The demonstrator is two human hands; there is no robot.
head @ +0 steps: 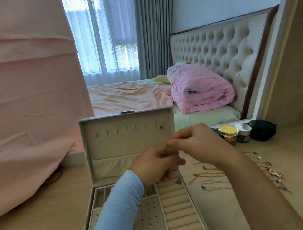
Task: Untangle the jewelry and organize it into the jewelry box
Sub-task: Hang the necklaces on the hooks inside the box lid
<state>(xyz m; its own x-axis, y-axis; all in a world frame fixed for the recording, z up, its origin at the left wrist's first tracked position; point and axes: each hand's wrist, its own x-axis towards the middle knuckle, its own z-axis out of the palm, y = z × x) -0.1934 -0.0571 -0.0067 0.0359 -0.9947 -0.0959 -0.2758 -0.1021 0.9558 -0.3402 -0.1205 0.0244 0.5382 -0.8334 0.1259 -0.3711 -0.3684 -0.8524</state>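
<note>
A cream jewelry box (99,180) stands open on the table, its lid upright with a row of small hooks (125,130). A thin necklace chain (166,133) runs from the rightmost hook down to my right hand (199,145), which pinches it. My left hand (153,165), with a light blue wrist sleeve, pinches the same chain just below. Its pendant (179,181) dangles over the ring rolls (180,214). Several other necklaces (210,176) lie spread on the table to the right of the box.
Two small jars (228,134) and a dark green pouch (262,130) stand behind the necklaces. A pink cloth (25,113) covers something tall at the left. A bed with a pink rolled blanket (199,88) is beyond the table.
</note>
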